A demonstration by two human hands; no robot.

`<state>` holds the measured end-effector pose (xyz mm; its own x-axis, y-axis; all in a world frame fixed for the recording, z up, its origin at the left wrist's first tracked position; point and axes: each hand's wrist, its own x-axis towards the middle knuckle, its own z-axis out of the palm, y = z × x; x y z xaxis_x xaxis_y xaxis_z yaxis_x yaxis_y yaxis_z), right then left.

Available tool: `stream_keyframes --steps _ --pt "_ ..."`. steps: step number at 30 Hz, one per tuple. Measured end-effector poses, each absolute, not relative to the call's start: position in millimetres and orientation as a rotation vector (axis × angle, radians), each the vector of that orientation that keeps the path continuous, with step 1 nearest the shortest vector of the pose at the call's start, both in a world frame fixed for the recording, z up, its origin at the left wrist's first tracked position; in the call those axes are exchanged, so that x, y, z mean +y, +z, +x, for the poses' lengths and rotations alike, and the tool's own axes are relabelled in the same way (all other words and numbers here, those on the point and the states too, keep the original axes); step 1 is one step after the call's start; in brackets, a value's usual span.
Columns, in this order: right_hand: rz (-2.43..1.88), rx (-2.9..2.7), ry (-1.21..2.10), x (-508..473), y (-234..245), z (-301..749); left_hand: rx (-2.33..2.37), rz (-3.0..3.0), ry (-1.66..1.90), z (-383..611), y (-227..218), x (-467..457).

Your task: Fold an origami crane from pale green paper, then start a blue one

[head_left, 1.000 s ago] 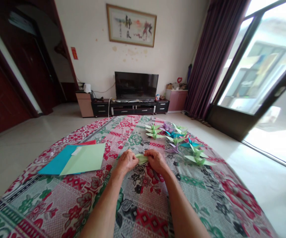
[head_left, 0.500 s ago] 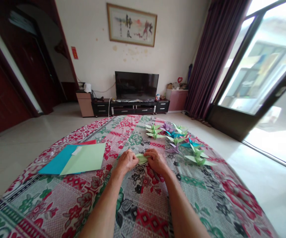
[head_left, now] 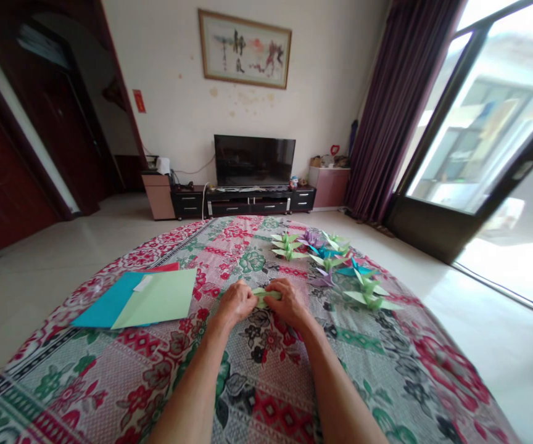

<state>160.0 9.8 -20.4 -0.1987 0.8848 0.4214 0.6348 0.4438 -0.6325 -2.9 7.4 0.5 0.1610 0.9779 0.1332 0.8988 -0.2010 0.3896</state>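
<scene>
A small piece of folded light green paper (head_left: 261, 298) lies low over the table between my two hands, its ends covered by fingers. My left hand (head_left: 239, 301) is closed on its left end, and my right hand (head_left: 289, 300) grips the right end with thumb and fingers together. To the right stand several folded paper cranes in green, purple and blue; the nearest is a green crane (head_left: 372, 300). Off to the left rest flat sheets: a light green sheet (head_left: 160, 301) overlaps a blue sheet (head_left: 104, 301), and a red sheet (head_left: 167, 267) peeks out behind.
A patterned cloth covers the round table (head_left: 266, 394). A small white slip (head_left: 143, 283) lies on the sheets. Beyond the table's far edge are a television (head_left: 255, 160) on a low black cabinet (head_left: 234, 208), a purple curtain (head_left: 382, 117) and a glass door.
My right hand has shifted slightly left along the folded paper, so its fingers sit differently on it. My left hand stays in place. The cranes and sheets are unmoved.
</scene>
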Motion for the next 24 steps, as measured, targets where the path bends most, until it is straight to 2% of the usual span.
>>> stream_keyframes --steps 7,10,13,24 --pt "-1.315 -1.985 0.371 12.6 -24.7 155.1 1.694 2.194 0.561 -12.8 -0.5 10.5" --pt "-1.322 -1.987 0.362 12.2 -24.3 154.2 1.557 2.060 0.754 -25.1 -1.0 13.8" --pt "-1.332 -1.987 0.372 11.8 -23.3 154.7 1.640 1.836 0.903 -33.6 1.9 15.2" --pt "-1.343 -1.988 0.381 11.6 -22.4 154.6 1.803 1.853 0.610 -25.8 5.0 8.4"
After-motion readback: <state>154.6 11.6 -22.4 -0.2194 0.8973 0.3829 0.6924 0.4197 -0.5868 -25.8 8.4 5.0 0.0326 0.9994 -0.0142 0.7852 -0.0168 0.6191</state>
